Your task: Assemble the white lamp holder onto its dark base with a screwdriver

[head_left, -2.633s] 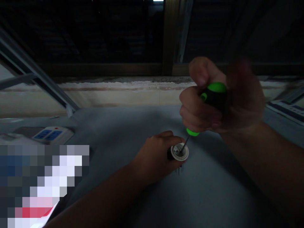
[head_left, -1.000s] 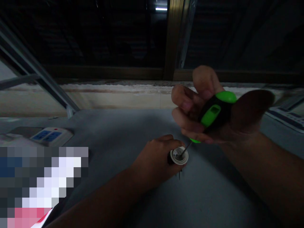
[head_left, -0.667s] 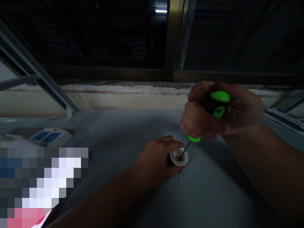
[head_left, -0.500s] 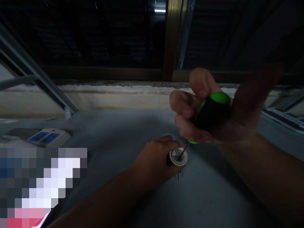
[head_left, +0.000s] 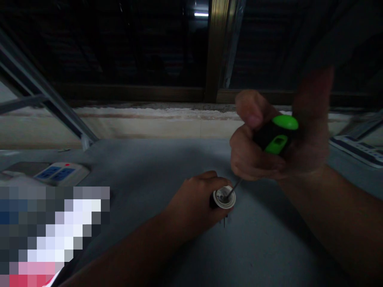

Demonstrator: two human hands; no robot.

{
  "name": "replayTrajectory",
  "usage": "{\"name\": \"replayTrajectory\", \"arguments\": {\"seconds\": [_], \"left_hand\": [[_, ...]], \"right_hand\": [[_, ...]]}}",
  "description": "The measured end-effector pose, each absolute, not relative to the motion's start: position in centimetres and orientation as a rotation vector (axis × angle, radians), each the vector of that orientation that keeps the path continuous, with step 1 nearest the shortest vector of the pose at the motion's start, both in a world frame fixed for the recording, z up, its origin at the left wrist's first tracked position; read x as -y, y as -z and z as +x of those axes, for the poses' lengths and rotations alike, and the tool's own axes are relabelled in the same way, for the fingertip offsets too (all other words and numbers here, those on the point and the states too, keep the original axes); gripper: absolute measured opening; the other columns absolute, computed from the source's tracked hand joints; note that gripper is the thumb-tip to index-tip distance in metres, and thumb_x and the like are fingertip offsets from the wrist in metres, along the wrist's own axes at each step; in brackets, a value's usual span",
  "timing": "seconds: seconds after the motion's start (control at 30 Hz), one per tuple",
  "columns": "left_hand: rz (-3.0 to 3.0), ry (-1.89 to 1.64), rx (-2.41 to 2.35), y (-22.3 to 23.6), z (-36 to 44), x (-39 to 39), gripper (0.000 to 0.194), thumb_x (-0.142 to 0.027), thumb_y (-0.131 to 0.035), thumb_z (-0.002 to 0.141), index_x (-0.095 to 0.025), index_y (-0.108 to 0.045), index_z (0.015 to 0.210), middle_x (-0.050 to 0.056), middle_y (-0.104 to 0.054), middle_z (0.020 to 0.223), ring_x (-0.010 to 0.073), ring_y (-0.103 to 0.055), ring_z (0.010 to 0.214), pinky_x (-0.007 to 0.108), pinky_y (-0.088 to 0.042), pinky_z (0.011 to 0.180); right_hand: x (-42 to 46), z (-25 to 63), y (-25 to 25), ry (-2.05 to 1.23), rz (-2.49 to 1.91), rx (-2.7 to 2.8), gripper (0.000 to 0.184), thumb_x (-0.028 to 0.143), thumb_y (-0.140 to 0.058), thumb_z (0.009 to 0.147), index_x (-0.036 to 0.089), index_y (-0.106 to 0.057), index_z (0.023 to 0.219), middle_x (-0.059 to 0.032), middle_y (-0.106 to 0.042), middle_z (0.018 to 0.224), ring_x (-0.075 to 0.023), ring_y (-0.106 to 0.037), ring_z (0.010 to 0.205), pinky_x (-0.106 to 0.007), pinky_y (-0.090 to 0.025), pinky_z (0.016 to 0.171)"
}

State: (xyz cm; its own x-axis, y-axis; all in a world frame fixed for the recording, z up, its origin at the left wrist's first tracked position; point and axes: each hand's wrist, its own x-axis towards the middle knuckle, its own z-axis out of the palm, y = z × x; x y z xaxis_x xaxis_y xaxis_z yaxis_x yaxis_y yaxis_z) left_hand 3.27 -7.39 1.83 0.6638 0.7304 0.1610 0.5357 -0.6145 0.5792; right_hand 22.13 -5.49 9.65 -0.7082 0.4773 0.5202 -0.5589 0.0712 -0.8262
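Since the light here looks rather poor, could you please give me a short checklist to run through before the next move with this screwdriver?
Screwdriver tip in the fitting: ok, the shaft reaches its centre.
Left hand grip: ok, wrapped around the fitting.
Right hand grip: ok, closed on the handle.
Fitting disconnected from power: cannot tell, no cord shows.
Lighting: not ok, the work area is dim.

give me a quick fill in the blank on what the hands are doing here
The left hand grips a round fitting with a ____ rim. The right hand holds a screwdriver with a green and ____ handle. The screwdriver's metal shaft reaches ____ the fitting. A power strip off to the left has ____ sockets.

white; black; into; blue
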Motion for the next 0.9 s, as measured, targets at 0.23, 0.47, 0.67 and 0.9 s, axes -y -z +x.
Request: {"name": "replayTrajectory", "arguments": {"seconds": [0.23, 0.47, 0.67, 0.9], "left_hand": [[2.367, -0.541, -0.967, -1.9, 3.3, 7.4, 0.012, -0.026, -0.073, 0.084, -0.021, -0.070, 0.095, 0.002, -0.068, 0.094, 0.0167, -0.064, 0.083, 0.027, -0.048, 0.074], [2.371, -0.534, -0.967, -1.8, 3.3, 7.3, 0.008, -0.025, -0.071, 0.086, -0.019, -0.066, 0.087, 0.002, -0.068, 0.090, 0.0158, -0.063, 0.079, 0.028, -0.047, 0.072], [2.400, -0.539, -0.989, -1.7, 3.3, 7.3, 0.011, -0.028, -0.073, 0.084, -0.020, -0.065, 0.082, 0.001, -0.069, 0.086, 0.0177, -0.065, 0.078, 0.029, -0.048, 0.070], [2.395, -0.544, -1.017, -1.5, 3.3, 7.2, 0.014, -0.030, -0.071, 0.085, -0.021, -0.071, 0.096, 0.004, -0.074, 0.097, 0.0216, -0.069, 0.087, 0.033, -0.053, 0.077]], "right_hand": [[5.7, 21.3, -9.6, -1.593, 0.024, 1.551, 0.052, 0.072, -0.026, 0.103, 0.025, -0.040, 0.083, 0.0100, -0.036, 0.048, -0.0073, -0.021, 0.033, -0.017, -0.028, 0.034], [6.1, 20.3, -8.5, -1.587, -0.005, 1.485, 0.045, 0.067, -0.038, 0.103, 0.026, -0.043, 0.085, 0.0102, -0.038, 0.050, -0.0079, -0.019, 0.035, -0.017, -0.024, 0.034], [6.5, 20.3, -9.3, -1.419, -0.083, 1.566, 0.023, 0.034, -0.080, 0.086, 0.024, -0.059, 0.085, 0.0028, -0.062, 0.081, -0.0110, -0.058, 0.061, -0.024, -0.051, 0.054], [6.4, 20.7, -9.8, -1.704, -0.040, 1.604, 0.022, 0.034, -0.055, 0.104, 0.019, -0.066, 0.094, 0.0007, -0.065, 0.068, -0.0124, -0.060, 0.060, -0.024, -0.050, 0.056]]}}
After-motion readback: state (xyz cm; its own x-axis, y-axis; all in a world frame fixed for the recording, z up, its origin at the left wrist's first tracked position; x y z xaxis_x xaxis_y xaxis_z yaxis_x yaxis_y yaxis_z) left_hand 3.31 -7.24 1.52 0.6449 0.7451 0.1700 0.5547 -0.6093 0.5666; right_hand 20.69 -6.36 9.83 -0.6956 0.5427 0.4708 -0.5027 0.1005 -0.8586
